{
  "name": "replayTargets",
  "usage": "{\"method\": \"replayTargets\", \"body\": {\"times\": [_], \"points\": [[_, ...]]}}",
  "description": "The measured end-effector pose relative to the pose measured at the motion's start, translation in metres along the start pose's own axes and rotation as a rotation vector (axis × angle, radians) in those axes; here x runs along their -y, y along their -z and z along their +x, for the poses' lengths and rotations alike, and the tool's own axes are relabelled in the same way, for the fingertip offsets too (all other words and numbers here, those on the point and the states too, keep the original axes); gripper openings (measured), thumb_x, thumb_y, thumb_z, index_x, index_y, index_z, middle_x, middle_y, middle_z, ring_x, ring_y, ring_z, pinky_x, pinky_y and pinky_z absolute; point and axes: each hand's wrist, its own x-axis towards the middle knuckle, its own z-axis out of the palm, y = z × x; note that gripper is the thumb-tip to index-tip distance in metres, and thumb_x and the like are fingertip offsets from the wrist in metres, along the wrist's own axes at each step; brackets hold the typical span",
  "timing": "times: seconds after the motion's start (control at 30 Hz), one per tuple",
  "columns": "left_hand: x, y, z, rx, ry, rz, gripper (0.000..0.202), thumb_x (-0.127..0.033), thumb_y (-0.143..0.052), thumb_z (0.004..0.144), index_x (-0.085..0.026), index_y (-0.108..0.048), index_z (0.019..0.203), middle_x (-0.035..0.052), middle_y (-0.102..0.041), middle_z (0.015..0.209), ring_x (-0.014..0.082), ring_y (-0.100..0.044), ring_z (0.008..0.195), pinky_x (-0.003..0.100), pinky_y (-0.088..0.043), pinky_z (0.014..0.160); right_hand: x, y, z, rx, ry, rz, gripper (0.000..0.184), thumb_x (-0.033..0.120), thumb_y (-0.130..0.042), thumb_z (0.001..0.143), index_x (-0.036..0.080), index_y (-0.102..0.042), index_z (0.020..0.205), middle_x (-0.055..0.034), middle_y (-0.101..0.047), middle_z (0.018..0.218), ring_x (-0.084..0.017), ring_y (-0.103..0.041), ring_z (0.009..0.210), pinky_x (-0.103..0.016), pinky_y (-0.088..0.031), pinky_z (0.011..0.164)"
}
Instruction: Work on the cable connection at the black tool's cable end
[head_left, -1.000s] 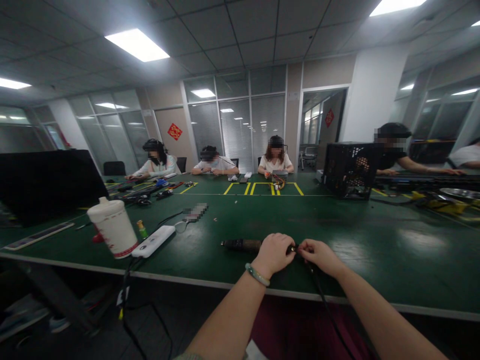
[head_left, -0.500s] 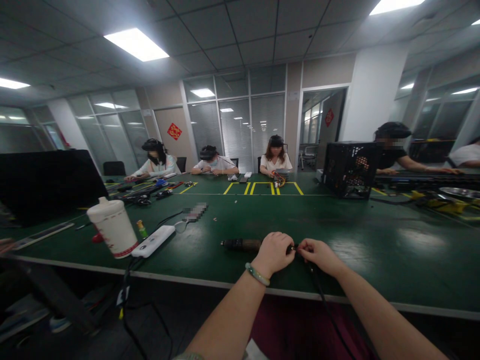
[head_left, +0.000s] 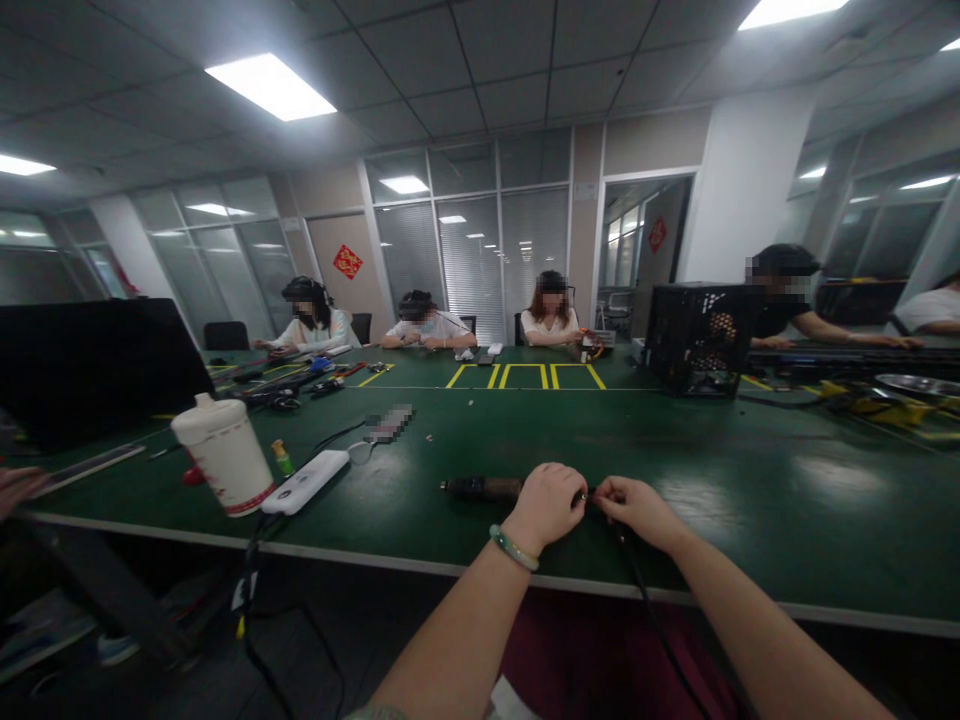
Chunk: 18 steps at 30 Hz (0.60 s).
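A dark, cylindrical electric screwdriver (head_left: 481, 488) lies along the green table (head_left: 525, 430), its narrow tip pointing left. My left hand (head_left: 550, 505) is wrapped around the rear end, which its fingers cover. Just to the right, my right hand (head_left: 636, 508) is closed in a pinch at the tool's tail, where a black cable (head_left: 651, 605) hangs down over the table edge toward my lap. The small part between the two sets of fingertips is mostly hidden.
Left of my hands stand a white power strip (head_left: 307, 482), a white lidded cup (head_left: 223, 458) and a small green-and-yellow bottle (head_left: 282, 457). A black computer case (head_left: 701, 340) sits at the back right. Several people work around the table, one (head_left: 553, 315) directly opposite.
My hands stay almost where they were, holding the same grip on the tool and its cable end. Across the table, a person has shifted a wired part to the right.
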Motion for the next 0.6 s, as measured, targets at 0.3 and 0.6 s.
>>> {"method": "replayTargets", "body": {"times": [0.3, 0.6], "points": [[-0.0026, 0.0029, 0.0000, -0.002, 0.025, -0.003, 0.009, -0.023, -0.059, 0.083, -0.019, -0.060, 0.090, 0.0035, -0.063, 0.092, 0.0195, -0.055, 0.094, 0.034, -0.041, 0.089, 0.0058, 0.0008, -0.0010, -0.002, -0.017, -0.009, 0.020, 0.037, -0.058, 0.080, 0.018, -0.063, 0.081, 0.0005, -0.065, 0.061, -0.015, -0.060, 0.057, -0.023, -0.042, 0.055], [-0.0012, 0.0012, 0.0009, 0.041, -0.022, -0.004, 0.008, -0.017, -0.056, 0.084, -0.020, -0.061, 0.089, 0.0028, -0.064, 0.094, 0.0182, -0.056, 0.095, 0.032, -0.041, 0.089, 0.0043, -0.0002, -0.0016, -0.001, -0.016, 0.003, 0.021, 0.038, -0.058, 0.080, 0.018, -0.063, 0.080, 0.0007, -0.064, 0.060, -0.014, -0.058, 0.056, -0.023, -0.041, 0.053]]}}
